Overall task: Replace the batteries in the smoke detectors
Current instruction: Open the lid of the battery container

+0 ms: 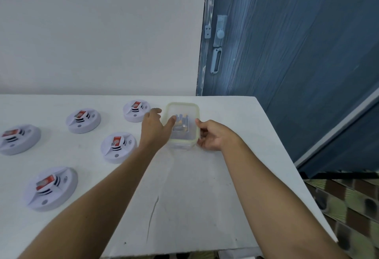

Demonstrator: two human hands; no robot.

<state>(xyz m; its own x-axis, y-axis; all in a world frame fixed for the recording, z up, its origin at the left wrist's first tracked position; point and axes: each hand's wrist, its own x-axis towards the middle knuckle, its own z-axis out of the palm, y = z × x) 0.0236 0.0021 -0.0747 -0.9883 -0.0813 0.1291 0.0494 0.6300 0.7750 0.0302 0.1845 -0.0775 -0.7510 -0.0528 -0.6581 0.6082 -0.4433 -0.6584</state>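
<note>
Near the table's [205,187] far edge, both hands [152,127] [215,135] grip the lidded battery box [183,124], apparently unopened; five smoke detectors [118,147] wait untouched.

Five detectors on counter [194,187], left half: far one [136,110] just left of box [183,124]; second [83,121] further left; third [18,138] at left edge; fourth [118,147] nearer, mid-counter; fifth [51,188] nearest, left. Box toward far right of counter, batteries [181,122] inside. Left hand [154,127] on box's left side, right hand [213,135] on its right side. Wall [102,33] behind counter; door [297,53] behind right.
</note>
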